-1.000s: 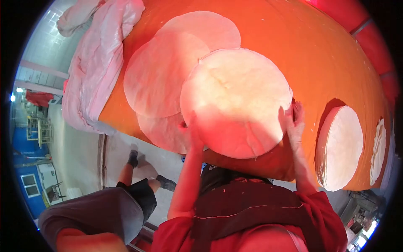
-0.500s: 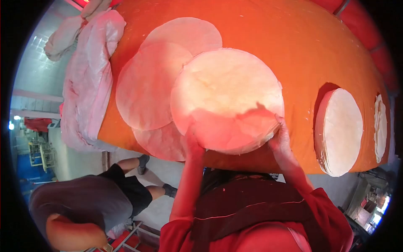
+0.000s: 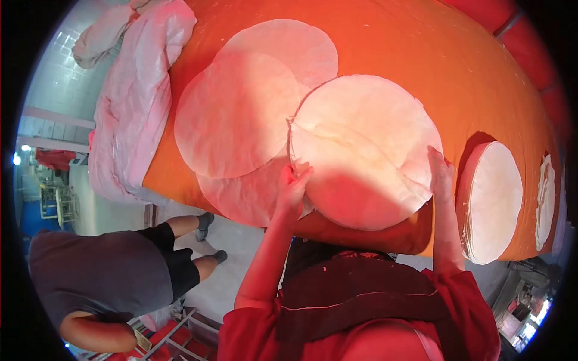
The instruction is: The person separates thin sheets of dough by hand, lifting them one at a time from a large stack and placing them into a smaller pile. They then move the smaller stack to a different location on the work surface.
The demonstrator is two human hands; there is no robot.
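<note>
In front of me lies a large, round, thin flatbread sheet [image 3: 361, 138], pale, with a creased line running diagonally across it. It seems to rest on other sheets, whose edges show at its left. My left hand [image 3: 294, 186] is closed with thumb and fingers pinched at the sheet's lower left edge. My right hand [image 3: 442, 174] grips the right edge, where the sheet is creased. To the left, several flatbreads overlap: a middle one [image 3: 235, 120], one farther back [image 3: 295, 45] and one nearer me [image 3: 241, 195], partly covered.
The orange cloth-covered table [image 3: 409, 42] carries a thick flatbread stack [image 3: 497, 198] at right and another stack [image 3: 545, 204] beyond it. Bundled plastic sheeting [image 3: 135, 108] lies along the left edge. A person [image 3: 102, 271] in dark clothes stands at lower left beside a metal rack [image 3: 180, 337].
The top sheet has shifted and now shows a diagonal crease. Both hands have moved up along its edges, the right one also outward. The person at left has moved slightly.
</note>
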